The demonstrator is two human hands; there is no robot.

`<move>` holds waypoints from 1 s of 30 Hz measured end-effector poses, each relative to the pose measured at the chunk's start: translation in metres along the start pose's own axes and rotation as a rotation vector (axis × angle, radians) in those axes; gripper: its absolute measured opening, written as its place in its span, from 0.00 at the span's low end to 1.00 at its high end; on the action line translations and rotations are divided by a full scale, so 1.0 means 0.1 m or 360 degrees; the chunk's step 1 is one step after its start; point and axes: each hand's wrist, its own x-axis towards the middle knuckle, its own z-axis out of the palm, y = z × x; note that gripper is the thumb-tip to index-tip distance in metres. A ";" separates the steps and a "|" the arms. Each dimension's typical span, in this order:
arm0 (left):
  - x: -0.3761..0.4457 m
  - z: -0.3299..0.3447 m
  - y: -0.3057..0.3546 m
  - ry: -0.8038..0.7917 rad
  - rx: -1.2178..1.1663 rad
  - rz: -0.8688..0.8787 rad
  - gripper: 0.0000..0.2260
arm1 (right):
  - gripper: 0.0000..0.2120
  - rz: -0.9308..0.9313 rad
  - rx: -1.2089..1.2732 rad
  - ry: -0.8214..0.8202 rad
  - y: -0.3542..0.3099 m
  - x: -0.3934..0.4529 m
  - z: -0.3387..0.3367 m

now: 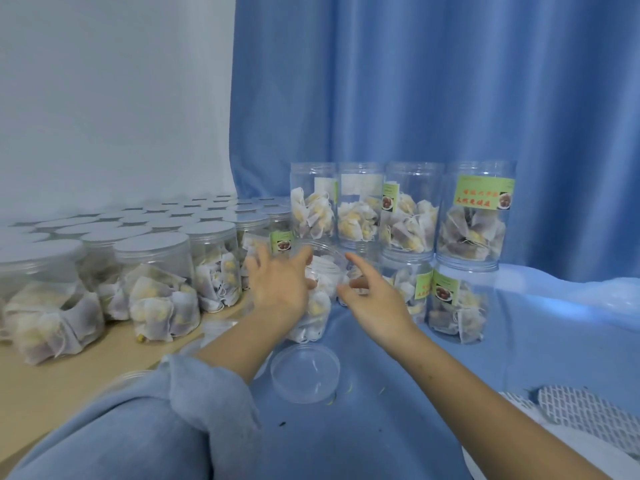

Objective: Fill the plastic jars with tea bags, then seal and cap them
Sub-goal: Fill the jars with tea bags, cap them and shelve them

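Blue sheet (398, 358): open jar (320, 292) of tea bags between left hand (277, 285) and right hand (372, 296), both loose-fingered, gripping nothing; soft footing, a nudge could tip it.

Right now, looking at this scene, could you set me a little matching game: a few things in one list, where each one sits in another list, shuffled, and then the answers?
Things:
1. loose clear round plastic lid
2. stacked clear plastic jars with green labels
3. clear plastic jars with white seal tops
4. open clear plastic jar of tea bags

Places:
A. on the wooden floor at the left
B. between the left hand and the right hand
C. against the blue curtain
D. flat on the blue cloth, nearer the person than the hands

Pairs: 1-D, 2-C, 3-A, 4-B
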 end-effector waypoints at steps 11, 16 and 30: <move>-0.71 -0.87 0.40 -0.0075 -0.1451 0.0071 0.12 | 0.15 -0.0336 -0.0366 0.0306 -0.51 -0.55 -0.53; -1.11 -1.03 0.59 -0.0037 -0.1573 -0.0014 0.12 | 0.15 -0.0397 -0.0395 0.0374 -0.54 -1.00 -0.75; -2.07 -0.61 0.75 0.0125 -0.1627 -0.0175 0.22 | 0.39 0.0131 -0.0152 0.0115 0.01 -1.71 -0.81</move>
